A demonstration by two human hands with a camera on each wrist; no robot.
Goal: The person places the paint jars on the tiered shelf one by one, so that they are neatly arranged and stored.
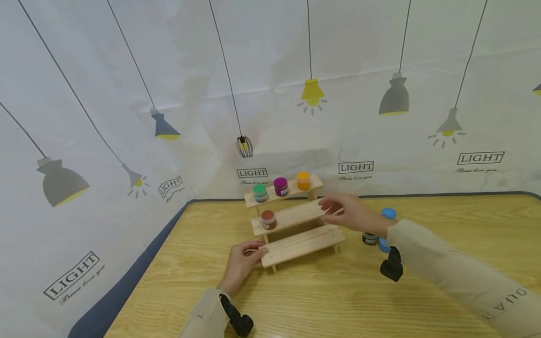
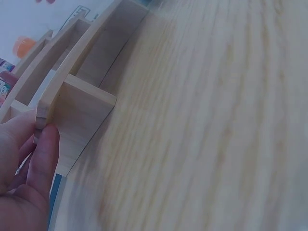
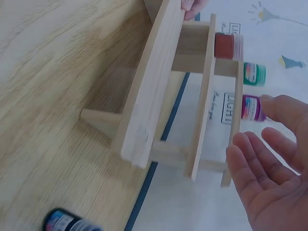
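A three-tier wooden display stand is on the table. My left hand pinches the left end of its lowest tier, thumb above and fingers at the edge, as the left wrist view shows at close range. Beside the right end of the middle tier is my right hand, fingers parted and nothing held. On the top tier stand small paint jars: a green jar, a purple jar and an orange jar. A reddish-brown jar sits at the left of the middle tier.
Right of the stand, partly behind my right forearm, are a black jar and blue-topped jars. A white wall covering printed with lamps rises behind the wooden table.
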